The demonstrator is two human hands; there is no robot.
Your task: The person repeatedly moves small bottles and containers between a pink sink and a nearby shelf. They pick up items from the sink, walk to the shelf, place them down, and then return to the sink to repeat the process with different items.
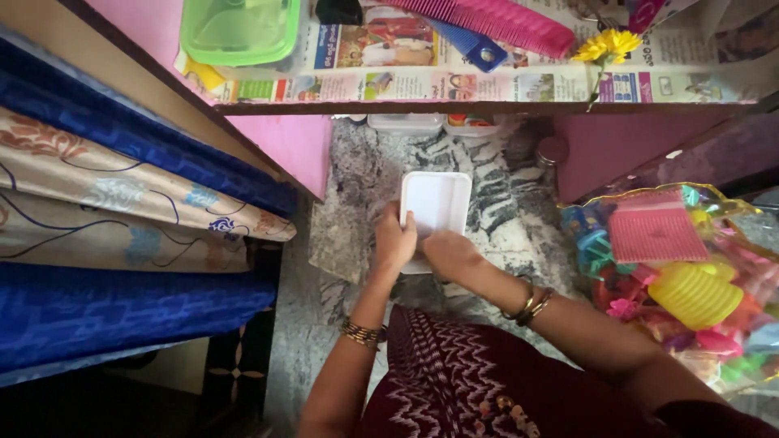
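Between both hands' closed grip, left hand (pixel 395 243) and right hand (pixel 449 253), white container (pixel 436 200).

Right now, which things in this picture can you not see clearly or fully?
- White box: near end hidden by left hand and right hand; contents not visible.
- Green box: cut off by top edge.
- Toy bag: cut off by right edge; toys blurred.
- Small containers: mostly hidden under shelf.

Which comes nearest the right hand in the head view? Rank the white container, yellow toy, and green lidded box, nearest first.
From the right hand:
1. White container: touching it, on the stone floor.
2. Yellow toy: to the right, in the toy bag.
3. Green lidded box: upper left, on the shelf.
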